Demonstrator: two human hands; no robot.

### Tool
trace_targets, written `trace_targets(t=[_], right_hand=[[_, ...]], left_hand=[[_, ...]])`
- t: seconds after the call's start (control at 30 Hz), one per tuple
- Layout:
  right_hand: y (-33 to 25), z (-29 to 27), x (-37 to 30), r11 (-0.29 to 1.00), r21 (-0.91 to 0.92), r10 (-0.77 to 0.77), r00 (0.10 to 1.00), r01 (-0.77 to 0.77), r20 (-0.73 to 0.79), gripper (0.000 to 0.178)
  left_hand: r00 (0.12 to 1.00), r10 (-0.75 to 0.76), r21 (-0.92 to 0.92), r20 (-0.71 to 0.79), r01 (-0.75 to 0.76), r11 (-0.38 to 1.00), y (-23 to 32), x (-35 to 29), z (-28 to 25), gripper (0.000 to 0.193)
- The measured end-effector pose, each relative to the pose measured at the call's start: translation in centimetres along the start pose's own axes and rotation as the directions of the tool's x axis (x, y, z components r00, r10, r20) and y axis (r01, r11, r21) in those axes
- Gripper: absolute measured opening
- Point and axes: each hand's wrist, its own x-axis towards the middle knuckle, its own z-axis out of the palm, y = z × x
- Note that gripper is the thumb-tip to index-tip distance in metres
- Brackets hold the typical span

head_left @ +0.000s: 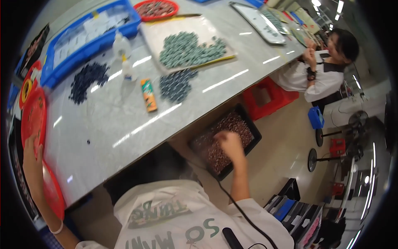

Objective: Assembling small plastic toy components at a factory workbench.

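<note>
At the table's left edge, my left hand is closed on the lower rim of a red round tray, thumb apart from the fingers. A few small dark bits lie on that tray. Below it is a second red tray, partly hidden by my left forearm. My right hand is over a black tray below the table edge, its fingers curled together. Many small reddish-brown pieces fill the black tray. Whatever those fingers hold, if anything, is too small to make out.
On the grey table lie dark blue pieces, grey-blue pieces, a white board of green pieces, squeeze bottles, an orange-green box and a blue bin. A red stool and a seated person are at right.
</note>
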Motion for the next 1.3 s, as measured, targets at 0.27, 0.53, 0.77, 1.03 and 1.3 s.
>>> trace_targets(t=[0.27, 0.53, 0.77, 1.03, 1.3], right_hand=[[-9.3, -7.9, 5.0, 0.894, 0.434, 0.056, 0.931, 0.114, -0.36, 0.015], [-14.4, -5.8, 11.4, 0.835, -0.079, -0.529, 0.754, 0.545, -0.388, 0.017], [-16.6, -4.5, 8.6, 0.867, -0.024, -0.474, 0.808, 0.498, -0.351, 0.02], [-17.5, -3.5, 8.4, 0.869, 0.031, -0.482, 0.859, 0.494, -0.172, 0.019], [-16.1, -2.9, 9.4, 0.883, 0.023, -0.454, 0.866, 0.468, -0.211, 0.017]], left_hand=[[0.98, 0.166, -0.478, 0.113, -0.093, 0.873, 9.1, -6.7, -0.6, 0.019], [0.977, 0.214, -0.566, -0.002, -0.178, 0.805, 11.7, -7.0, 2.4, 0.018], [0.985, 0.161, -0.54, 0.068, -0.099, 0.836, 9.9, -5.6, 2.4, 0.021], [0.994, 0.103, -0.534, 0.049, -0.061, 0.843, 12.7, -5.7, 4.1, 0.029], [0.985, 0.175, -0.439, 0.005, -0.155, 0.885, 12.5, -5.7, 4.7, 0.031]])
